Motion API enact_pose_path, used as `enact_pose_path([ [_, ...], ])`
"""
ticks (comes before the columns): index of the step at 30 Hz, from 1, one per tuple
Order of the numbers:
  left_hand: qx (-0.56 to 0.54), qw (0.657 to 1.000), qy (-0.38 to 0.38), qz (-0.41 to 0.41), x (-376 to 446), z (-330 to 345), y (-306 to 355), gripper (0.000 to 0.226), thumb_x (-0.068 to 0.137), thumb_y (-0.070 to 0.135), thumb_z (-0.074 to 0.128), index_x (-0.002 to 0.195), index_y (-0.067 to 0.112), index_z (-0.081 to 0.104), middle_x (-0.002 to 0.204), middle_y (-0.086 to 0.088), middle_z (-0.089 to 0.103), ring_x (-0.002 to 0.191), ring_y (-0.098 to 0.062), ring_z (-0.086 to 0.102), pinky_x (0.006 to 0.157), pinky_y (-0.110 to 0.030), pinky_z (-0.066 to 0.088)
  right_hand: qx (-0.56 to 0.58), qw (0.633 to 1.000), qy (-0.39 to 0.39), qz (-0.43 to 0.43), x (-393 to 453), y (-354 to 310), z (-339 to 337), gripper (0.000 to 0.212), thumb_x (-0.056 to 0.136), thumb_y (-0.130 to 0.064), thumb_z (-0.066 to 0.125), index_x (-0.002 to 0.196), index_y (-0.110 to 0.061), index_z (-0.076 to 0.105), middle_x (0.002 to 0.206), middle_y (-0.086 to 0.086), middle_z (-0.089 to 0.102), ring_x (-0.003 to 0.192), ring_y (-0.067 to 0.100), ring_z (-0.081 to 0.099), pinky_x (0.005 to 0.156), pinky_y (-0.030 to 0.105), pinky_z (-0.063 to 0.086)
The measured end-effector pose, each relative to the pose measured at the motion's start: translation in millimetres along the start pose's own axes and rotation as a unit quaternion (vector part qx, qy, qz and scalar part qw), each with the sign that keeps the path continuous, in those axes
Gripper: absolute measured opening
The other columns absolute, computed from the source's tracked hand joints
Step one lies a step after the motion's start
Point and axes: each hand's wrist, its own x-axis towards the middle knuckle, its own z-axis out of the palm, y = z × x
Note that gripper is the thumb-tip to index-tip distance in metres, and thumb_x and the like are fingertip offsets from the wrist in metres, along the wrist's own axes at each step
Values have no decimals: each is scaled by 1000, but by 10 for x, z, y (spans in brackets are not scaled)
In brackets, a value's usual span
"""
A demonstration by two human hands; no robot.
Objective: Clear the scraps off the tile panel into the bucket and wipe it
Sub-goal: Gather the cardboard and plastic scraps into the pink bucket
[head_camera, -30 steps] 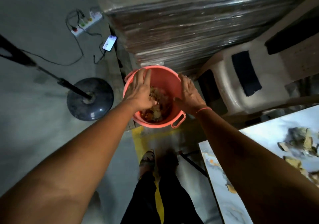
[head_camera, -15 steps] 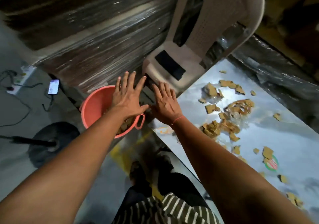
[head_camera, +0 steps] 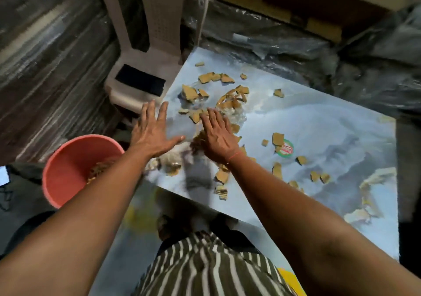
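Head view, catalogued near to far.

Item: striped shirt, lower centre, nearest the camera.

Item: pink bucket, on the floor left of the tile panel, just beside its near-left corner; brown scraps lie inside it.

Item: left hand, flat, fingers straight and spread, holding nothing, over the panel's left edge.

Item: right hand, flat, fingers straight, palm down on a heap of cardboard scraps; grips nothing.

Item: loose pieces scattered across the panel, some close to its near edge; a round sticker sits among them.

Item: plastic chair, beyond the panel's far-left corner.

Risks, as judged: a flat-handed sweep may push pieces over the panel edge onto the floor, since the bucket rim sits to one side. Small bits may slip between the two palms. The wet-looking patch may hold fragments down until wiping.

Change from the earlier frames: both hands were over the bucket; now they have crossed to the panel, the right reaching the heap.
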Motion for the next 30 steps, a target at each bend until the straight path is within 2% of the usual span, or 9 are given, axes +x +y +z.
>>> enact_pose_path([
  [6,-81,992,3,-100,64,286,404,105,84,69,66,162,27,8,168,-11,2,153,-39,11,115,-61,30,32,996,27,84,-434,1089,-173,77,106,-39,48,165,-9,10,174,16,2,161,36,0,129,54,7],
  [11,-65,971,-17,-228,-29,628,498,106,78,89,49,159,32,10,166,-14,4,150,-44,12,112,-67,29,78,972,71,210,-912,1995,-208,70,101,-36,51,159,-6,26,169,22,17,156,42,16,123,60,23],
  [12,-54,964,-21,-260,-52,680,527,108,76,93,44,159,34,9,167,-14,2,152,-43,9,113,-70,26,88,963,82,242,-1018,2155,-190,70,100,-37,51,159,-8,27,169,22,17,156,43,16,122,62,24],
  [14,-51,947,-18,-317,-91,770,574,112,71,98,38,160,37,8,168,-14,-1,152,-44,4,112,-74,22,103,937,86,323,-1242,2400,-132,72,102,-44,51,162,-17,22,172,19,9,159,39,8,124,65,15],
  [16,-71,935,-28,-346,-110,857,600,111,72,97,41,160,39,7,168,-18,-4,152,-49,3,111,-76,20,91,898,81,422,-1462,2552,-45,75,103,-55,45,165,-30,13,174,15,1,160,36,1,123,68,3],
  [19,-104,925,-46,-361,-118,962,682,107,73,92,48,158,39,9,165,-22,-3,147,-55,10,111,-75,23,132,836,73,528,-1712,2632,87,75,102,-65,38,165,-41,4,174,15,-3,160,37,-4,121,70,0],
  [21,-125,927,-37,-353,-93,977,806,102,78,85,52,158,39,8,165,-21,-3,148,-54,8,114,-73,18,163,820,61,545,-1763,2612,177,74,102,-66,36,164,-42,3,174,17,-6,160,37,-9,121,69,-1],
  [24,-139,937,-30,-318,-37,964,1032,96,89,75,51,162,37,2,168,-19,-5,152,-48,4,118,-68,15,182,825,65,531,-1679,2509,252,71,103,-65,37,164,-44,7,174,15,-10,159,37,-14,122,68,-4],
  [30,-194,960,-33,-198,76,884,1442,82,100,64,43,163,40,-5,170,-12,-12,155,-43,3,120,-63,19,205,889,77,402,-1143,2258,231,68,105,-61,39,165,-39,14,175,6,-10,160,34,-12,124,63,-7],
])
